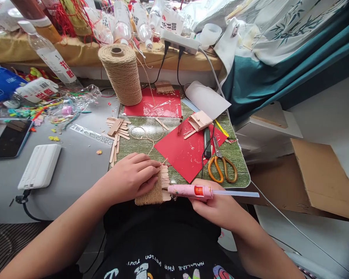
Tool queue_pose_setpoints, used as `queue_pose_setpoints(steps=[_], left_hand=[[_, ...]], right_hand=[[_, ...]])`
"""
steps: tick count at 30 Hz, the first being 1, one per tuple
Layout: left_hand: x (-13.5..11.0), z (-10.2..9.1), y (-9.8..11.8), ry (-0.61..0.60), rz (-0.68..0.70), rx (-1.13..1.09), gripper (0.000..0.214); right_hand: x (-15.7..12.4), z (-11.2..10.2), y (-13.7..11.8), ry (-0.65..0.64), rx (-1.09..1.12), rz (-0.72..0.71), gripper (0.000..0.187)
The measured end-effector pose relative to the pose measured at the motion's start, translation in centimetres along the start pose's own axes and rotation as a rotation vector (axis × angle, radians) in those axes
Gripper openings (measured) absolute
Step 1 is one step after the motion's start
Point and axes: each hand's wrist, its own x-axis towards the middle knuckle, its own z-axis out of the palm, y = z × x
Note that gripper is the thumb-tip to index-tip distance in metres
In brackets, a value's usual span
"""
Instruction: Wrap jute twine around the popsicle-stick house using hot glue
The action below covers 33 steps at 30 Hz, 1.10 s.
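At the table's front edge lies a panel of wooden craft sticks (pixel 165 176), much of it wrapped in jute twine (pixel 151 195). My left hand (pixel 133 174) rests over the wrapped part, fingers curled together and pressing near the twine's end. A pink hot glue gun (pixel 189 190) with a clear glue stick (pixel 235 193) out of its back is in my right hand (pixel 213 205). Its nozzle is beside the bare stick ends; whether it touches them cannot be made out. A loose strand of twine runs back toward the big twine spool (pixel 120 75).
Scissors (pixel 221 164) and a dark-handled cutter (pixel 207 143) lie on red card (pixel 182 149) to the right. Loose craft sticks (pixel 118 130), a metal stencil ruler (pixel 91 135), a white power bank (pixel 40 164) and a phone (pixel 11 137) are leftward. A power strip (pixel 180 42) sits on the back ledge.
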Motion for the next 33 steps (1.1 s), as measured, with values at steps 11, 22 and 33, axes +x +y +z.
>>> queue_pose_setpoints(steps=[11,22,33], left_hand=[[-0.3,0.2,-0.2,0.004,0.000,0.000,0.016],[-0.2,0.6,-0.5,0.008,0.023,0.005,0.017],[-0.2,0.3,-0.1,0.009,0.014,0.009,0.020]], right_hand=[[-0.6,-4.1,5.5,0.313,0.270,0.023,0.031],[4.6,-10.8,19.7,0.972,0.005,0.203,0.046],[4.4,-10.6,20.1,0.904,-0.153,0.141,0.052]])
